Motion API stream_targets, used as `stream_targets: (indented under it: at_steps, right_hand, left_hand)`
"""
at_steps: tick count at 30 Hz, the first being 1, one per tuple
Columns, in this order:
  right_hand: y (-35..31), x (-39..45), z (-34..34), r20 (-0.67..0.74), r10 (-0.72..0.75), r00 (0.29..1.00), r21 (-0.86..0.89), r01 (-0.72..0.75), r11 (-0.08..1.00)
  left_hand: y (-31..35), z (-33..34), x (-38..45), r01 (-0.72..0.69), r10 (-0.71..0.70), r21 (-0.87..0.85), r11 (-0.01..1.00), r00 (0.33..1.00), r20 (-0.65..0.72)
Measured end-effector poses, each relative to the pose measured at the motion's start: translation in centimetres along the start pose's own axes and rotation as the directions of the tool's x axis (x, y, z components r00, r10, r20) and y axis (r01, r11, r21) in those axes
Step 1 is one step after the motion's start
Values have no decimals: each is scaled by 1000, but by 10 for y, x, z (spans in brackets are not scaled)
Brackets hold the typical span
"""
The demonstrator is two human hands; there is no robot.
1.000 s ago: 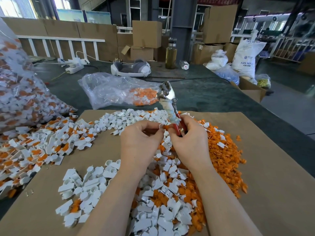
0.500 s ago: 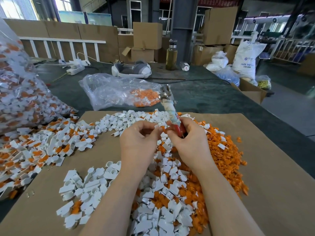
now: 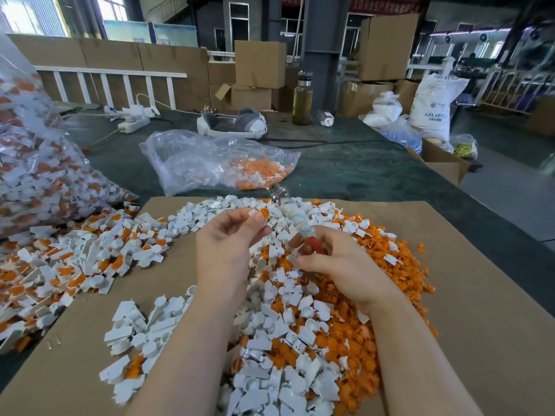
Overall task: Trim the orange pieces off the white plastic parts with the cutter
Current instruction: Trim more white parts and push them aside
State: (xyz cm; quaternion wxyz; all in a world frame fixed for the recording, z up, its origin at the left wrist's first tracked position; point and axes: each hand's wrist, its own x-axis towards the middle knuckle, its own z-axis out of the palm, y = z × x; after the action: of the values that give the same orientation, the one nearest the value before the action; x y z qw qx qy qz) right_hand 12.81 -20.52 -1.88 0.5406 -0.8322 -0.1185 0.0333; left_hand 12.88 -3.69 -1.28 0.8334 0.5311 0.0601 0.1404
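Note:
My left hand [image 3: 225, 244] pinches a small white plastic part with an orange piece [image 3: 260, 212] at its fingertips, raised above the pile. My right hand [image 3: 339, 262] grips the cutter [image 3: 295, 219] by its red handles; the tape-wrapped shaft and metal jaws point away from me, just right of the part. Under both hands lies a heap of trimmed white parts and orange offcuts [image 3: 300, 325] on the cardboard sheet [image 3: 480, 325]. Untrimmed white-and-orange parts [image 3: 75, 259] spread out to the left.
A big clear bag of untrimmed parts [image 3: 36, 175] bulges at the left edge. A second clear bag [image 3: 216, 160] with orange pieces lies beyond the cardboard. Farther back stand a headset [image 3: 231, 124], a bottle [image 3: 301, 100] and a power strip [image 3: 132, 121].
My hands have drawn apart. The left hand lifted the part up and leftward; the right hand moved down and right, and the cutter now lies lower and tilted further away.

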Motion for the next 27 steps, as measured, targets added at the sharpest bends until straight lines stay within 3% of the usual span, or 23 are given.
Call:
stream_targets:
  at_steps: [7, 15, 27]
  right_hand:
    - [-3, 1, 5, -16, 11, 1000, -54, -12, 998]
    - [-7, -3, 4, 151, 40, 988, -80, -28, 996]
    - [-4, 0, 8, 195, 11, 981, -140, 17, 990]
  left_hand:
    - [0, 0, 0, -6, 6, 7, 1000, 1000, -23]
    - [4, -5, 3, 16, -23, -128, 992, 998, -54]
    - [4, -8, 6, -23, 18, -81, 996, 998, -53]
